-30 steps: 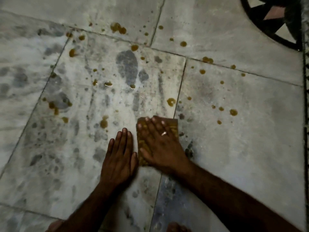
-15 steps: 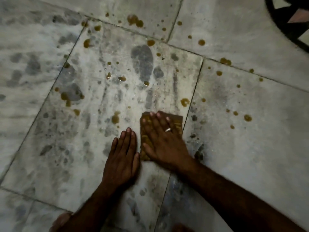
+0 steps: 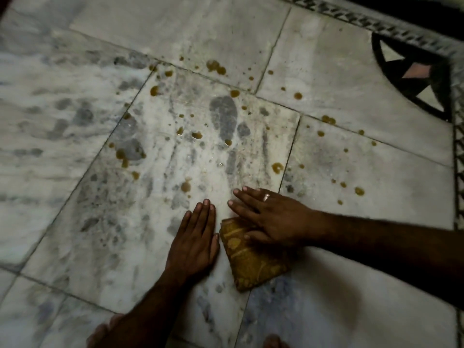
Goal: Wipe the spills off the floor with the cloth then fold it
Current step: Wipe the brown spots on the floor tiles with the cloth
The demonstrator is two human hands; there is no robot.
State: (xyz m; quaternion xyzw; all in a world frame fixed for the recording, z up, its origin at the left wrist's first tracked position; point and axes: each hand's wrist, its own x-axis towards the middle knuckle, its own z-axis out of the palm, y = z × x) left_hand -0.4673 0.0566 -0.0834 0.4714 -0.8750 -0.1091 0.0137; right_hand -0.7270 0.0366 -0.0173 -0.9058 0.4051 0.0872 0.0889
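Note:
A folded yellow-brown patterned cloth (image 3: 252, 263) lies flat on the white marble floor (image 3: 75, 172). My right hand (image 3: 273, 217) presses on the cloth's far end with palm and thumb. Its fingers point left and reach past the cloth onto bare tile. My left hand (image 3: 194, 238) lies flat on the floor just left of the cloth, holding nothing. Brown spill drops are scattered ahead of both hands. The nearest are one drop (image 3: 185, 186) just beyond my left fingertips and a larger drop (image 3: 277, 168) beyond my right hand.
More brown drops spread over the far tiles, such as a double blot (image 3: 216, 66) and small ones on the right tile (image 3: 359, 190). A black patterned inlay (image 3: 411, 74) and a dark border strip (image 3: 458, 172) edge the floor on the right. My toes (image 3: 275, 342) show at the bottom.
My right hand has turned leftward and the cloth has slid back toward me, now showing below the palm instead of under the fingers. My left hand stays flat.

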